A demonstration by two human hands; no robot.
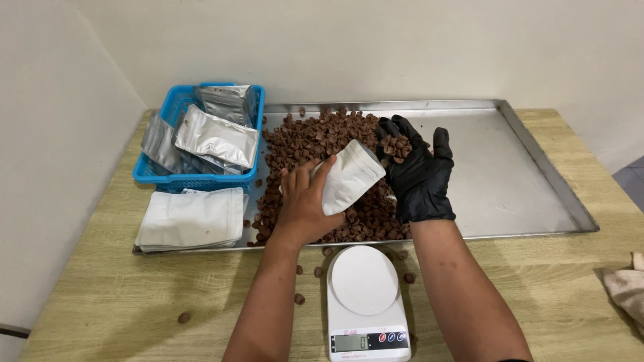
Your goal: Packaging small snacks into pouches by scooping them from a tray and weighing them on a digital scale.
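My left hand (303,201) is bare and grips a white stand-up pouch (349,175), tilted with its mouth toward the right. My right hand (417,171), in a black glove, is cupped around a handful of small brown round pieces (396,149) right at the pouch's mouth. Both hands hover over a heap of the same brown pieces (315,144) on the left half of a large metal tray (523,174). A white digital kitchen scale (365,298) sits on the wooden table just below my hands, nothing on its plate.
A blue plastic basket (174,175) with several silver pouches stands at the tray's far left. A stack of flat white pouches (191,220) lies in front of it. Loose brown pieces (299,299) dot the table. A cloth (627,288) lies at the right edge. Walls close behind and left.
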